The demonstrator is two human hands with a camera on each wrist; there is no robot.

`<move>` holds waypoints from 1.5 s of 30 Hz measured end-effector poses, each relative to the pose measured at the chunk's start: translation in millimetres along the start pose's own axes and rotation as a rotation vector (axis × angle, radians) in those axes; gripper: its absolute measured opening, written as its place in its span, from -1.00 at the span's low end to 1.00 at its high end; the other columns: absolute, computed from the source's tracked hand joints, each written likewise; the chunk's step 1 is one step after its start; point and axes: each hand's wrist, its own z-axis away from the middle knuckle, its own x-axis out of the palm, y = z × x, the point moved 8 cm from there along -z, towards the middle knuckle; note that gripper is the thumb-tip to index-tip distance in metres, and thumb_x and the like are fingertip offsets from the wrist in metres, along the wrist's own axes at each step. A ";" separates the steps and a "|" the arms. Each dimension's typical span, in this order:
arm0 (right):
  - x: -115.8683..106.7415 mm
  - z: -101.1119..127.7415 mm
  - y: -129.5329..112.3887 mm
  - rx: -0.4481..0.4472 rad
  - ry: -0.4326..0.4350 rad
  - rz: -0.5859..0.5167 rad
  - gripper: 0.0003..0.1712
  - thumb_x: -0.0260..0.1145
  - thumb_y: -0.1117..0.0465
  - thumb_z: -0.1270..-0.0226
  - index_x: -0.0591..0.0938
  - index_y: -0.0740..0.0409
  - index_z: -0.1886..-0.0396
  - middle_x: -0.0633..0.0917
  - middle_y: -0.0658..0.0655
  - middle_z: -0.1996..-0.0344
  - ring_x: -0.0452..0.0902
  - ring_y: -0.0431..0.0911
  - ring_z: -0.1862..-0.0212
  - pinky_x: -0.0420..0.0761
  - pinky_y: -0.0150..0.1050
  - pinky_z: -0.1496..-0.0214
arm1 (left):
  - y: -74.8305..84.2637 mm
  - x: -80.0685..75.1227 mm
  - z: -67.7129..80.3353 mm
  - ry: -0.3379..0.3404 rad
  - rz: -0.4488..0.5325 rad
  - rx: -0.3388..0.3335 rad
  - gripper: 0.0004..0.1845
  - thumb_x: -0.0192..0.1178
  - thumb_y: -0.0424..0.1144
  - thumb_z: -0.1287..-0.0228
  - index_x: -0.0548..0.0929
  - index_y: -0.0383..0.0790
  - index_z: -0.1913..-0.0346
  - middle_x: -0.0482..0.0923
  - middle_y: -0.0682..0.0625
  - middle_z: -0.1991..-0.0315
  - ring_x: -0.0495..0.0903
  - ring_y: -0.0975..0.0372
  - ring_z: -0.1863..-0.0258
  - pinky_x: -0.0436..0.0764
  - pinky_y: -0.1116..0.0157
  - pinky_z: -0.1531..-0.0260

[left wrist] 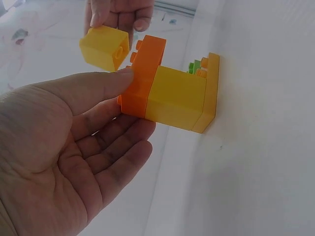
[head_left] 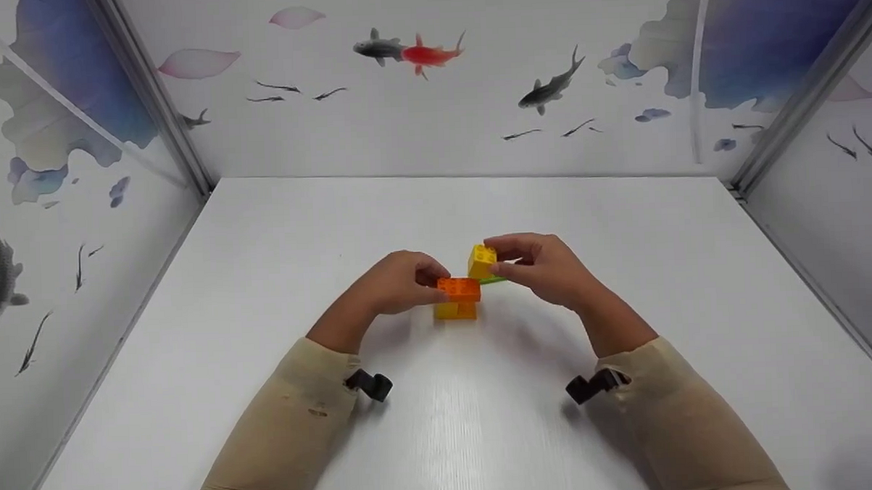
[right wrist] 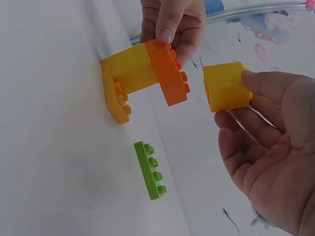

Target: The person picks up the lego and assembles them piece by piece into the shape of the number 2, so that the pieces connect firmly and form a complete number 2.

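Observation:
A small stack of toy building bricks stands on the white table: a flat light-orange brick (right wrist: 111, 96) at the bottom, a yellow brick (left wrist: 177, 93) on it, and a darker orange brick (head_left: 458, 290) on top, overhanging to one side. My left hand (head_left: 404, 282) pinches the orange top brick between thumb and fingers. In my right hand (head_left: 545, 266) a loose yellow brick (right wrist: 227, 86) is pinched, studs up, its hollow underside visible in the left wrist view. It hangs just above the orange brick's studs, apart from them in the right wrist view.
A flat green brick (right wrist: 150, 170) lies on the table beside the stack, mostly hidden behind the right hand's brick in the head view. White walls (head_left: 432, 129) printed with fish and leaves enclose the white table (head_left: 297, 228) at the back and sides.

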 end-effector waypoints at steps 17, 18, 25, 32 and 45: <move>19.2 0.7 -4.2 -0.059 -0.055 0.081 -0.53 0.47 -0.02 -0.48 0.71 -0.20 -0.34 0.76 -0.07 -0.24 0.70 -0.04 -0.23 0.72 -0.01 -0.33 | -1.8 -0.5 -0.1 0.007 0.001 -0.006 -0.61 0.48 -0.04 -0.38 0.77 0.00 -0.21 0.73 0.08 -0.08 0.66 0.15 -0.08 0.69 0.13 -0.30; 19.2 0.8 -3.7 -0.059 -0.056 0.083 -0.53 0.47 -0.02 -0.48 0.71 -0.19 -0.34 0.76 -0.07 -0.24 0.70 -0.04 -0.23 0.72 -0.01 -0.33 | -2.2 -0.5 -0.5 0.005 0.005 -0.006 -0.61 0.48 -0.04 -0.38 0.77 0.00 -0.21 0.73 0.08 -0.08 0.67 0.16 -0.08 0.69 0.13 -0.30; 18.4 1.8 -4.8 -0.063 -0.059 0.087 -0.56 0.47 0.00 -0.48 0.73 -0.18 -0.30 0.77 -0.06 -0.20 0.70 -0.05 -0.22 0.72 -0.01 -0.32 | -4.9 0.2 -2.0 -0.005 0.028 -0.002 -0.63 0.48 -0.05 -0.39 0.77 0.00 -0.19 0.75 0.10 -0.08 0.69 0.18 -0.10 0.68 0.13 -0.31; 19.1 2.2 -5.8 -0.069 -0.069 0.097 -0.57 0.47 0.01 -0.48 0.74 -0.18 -0.30 0.77 -0.06 -0.20 0.69 -0.04 -0.21 0.73 -0.02 -0.31 | -6.5 0.8 -2.6 -0.006 0.037 -0.014 -0.64 0.47 -0.07 -0.40 0.77 -0.01 -0.19 0.75 0.09 -0.09 0.69 0.18 -0.11 0.68 0.13 -0.32; 21.2 2.9 -6.2 -0.083 -0.079 0.095 -0.56 0.46 0.04 -0.50 0.73 -0.22 -0.32 0.75 -0.06 -0.24 0.69 -0.04 -0.22 0.72 -0.01 -0.34 | -8.5 0.4 -3.2 -0.006 0.048 -0.025 -0.66 0.49 -0.04 -0.37 0.78 0.03 -0.15 0.74 0.10 -0.07 0.67 0.17 -0.11 0.68 0.13 -0.31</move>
